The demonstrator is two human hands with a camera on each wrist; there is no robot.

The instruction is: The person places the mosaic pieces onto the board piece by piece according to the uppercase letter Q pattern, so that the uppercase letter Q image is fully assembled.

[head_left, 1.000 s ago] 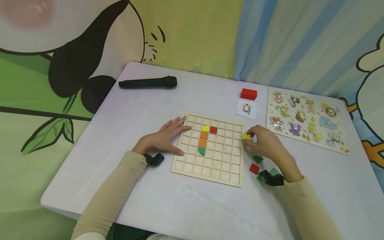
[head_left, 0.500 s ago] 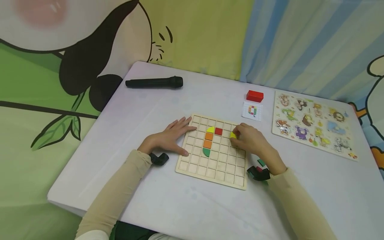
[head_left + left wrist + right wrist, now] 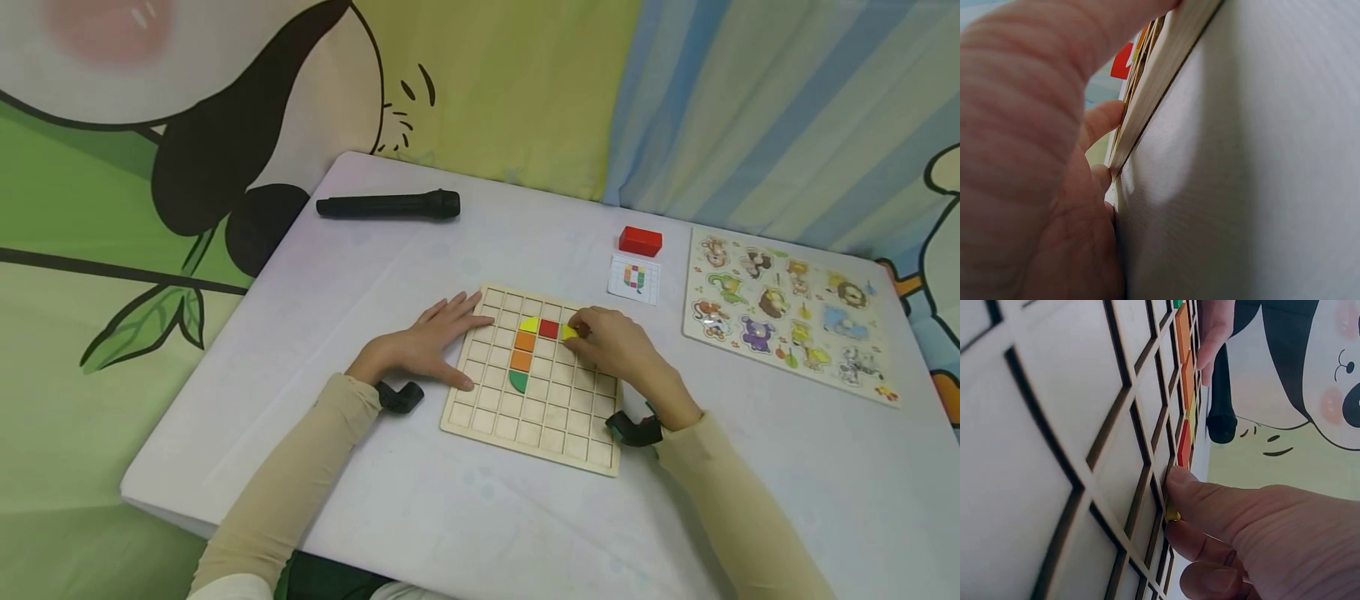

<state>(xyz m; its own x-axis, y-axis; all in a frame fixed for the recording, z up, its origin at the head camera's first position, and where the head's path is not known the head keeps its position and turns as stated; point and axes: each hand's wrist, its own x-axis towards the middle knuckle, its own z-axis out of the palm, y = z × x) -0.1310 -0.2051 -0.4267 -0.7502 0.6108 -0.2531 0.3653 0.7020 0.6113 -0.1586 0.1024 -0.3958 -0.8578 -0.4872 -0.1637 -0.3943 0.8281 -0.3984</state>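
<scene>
My right hand pinches a yellow piece between thumb and fingers, at a cell of the wooden grid board just right of a red square. In the right wrist view a bit of the yellow piece shows between thumb and fingertip. Left of the red square lies a yellow rounded piece. Below it run two orange squares and a green rounded piece. With fingers spread, my left hand rests on the board's left edge, thumb and fingertips touching it.
Behind the board lie a pattern card and a red block. An animal puzzle board is at the right. A black microphone lies at the back left. Loose pieces by my right wrist are mostly hidden.
My right hand has carried the yellow piece leftward from beside the board onto it, up to the red square. The left hand keeps its place on the board's edge. The view has shifted slightly.
</scene>
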